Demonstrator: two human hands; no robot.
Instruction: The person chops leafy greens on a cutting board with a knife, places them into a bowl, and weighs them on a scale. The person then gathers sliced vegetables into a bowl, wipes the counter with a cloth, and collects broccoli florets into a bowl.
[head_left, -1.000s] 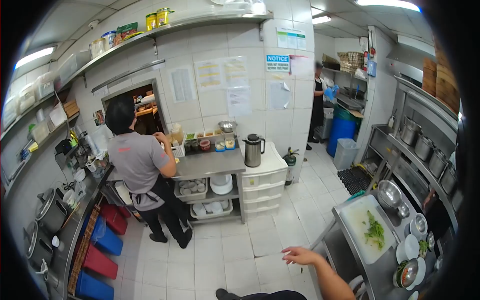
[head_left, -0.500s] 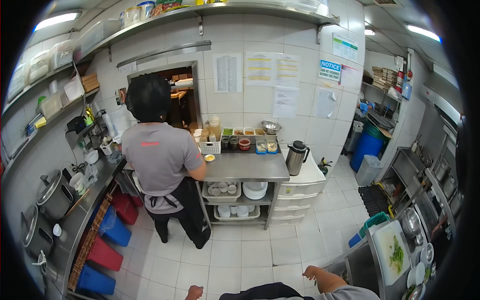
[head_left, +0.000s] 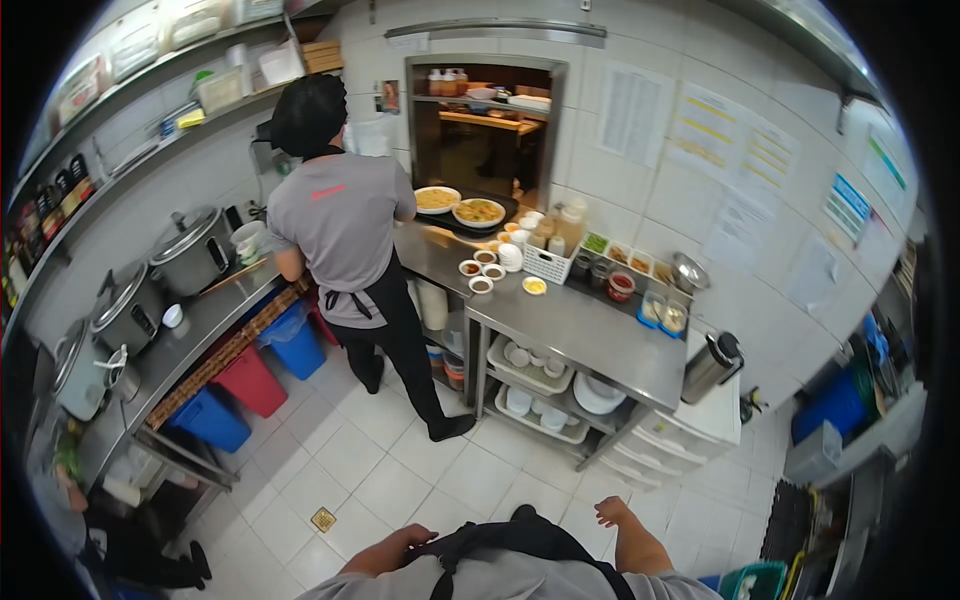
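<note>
Your left hand [head_left: 392, 549] is low in the near part of the view, just over your grey shirt. It rests by the black strap [head_left: 520, 538] that runs across your chest. The grip looks loosely curled, and you cannot tell if the fingers have hold of the strap or only lie beside it.

Your right hand [head_left: 617, 514] is a little to the right of the strap — it is open, with the fingers spread, and it holds nothing. White floor tiles [head_left: 400, 470] show under both hands.

Far from you, on the left, a person in a grey shirt [head_left: 340, 225] and a black apron stands with their back to you. They face the steel worktop [head_left: 590, 335] that runs from the far middle down to the right. On it are small bowls [head_left: 482, 270] with sauces, a white basket [head_left: 546, 263], a row of little tubs [head_left: 620, 270] and a steel jug [head_left: 712, 366] at the right end. Two big plates of food [head_left: 458, 205] sit at the serving window in the far wall. Under the worktop, shelves hold white dishes [head_left: 540, 375].

On the left side there is a long worktop [head_left: 200, 330] with big rice cookers [head_left: 150, 280] on it. Below it stand blue and red bins [head_left: 250, 385]. Paper sheets [head_left: 720, 130] hang on the white tiled wall on the right.
</note>
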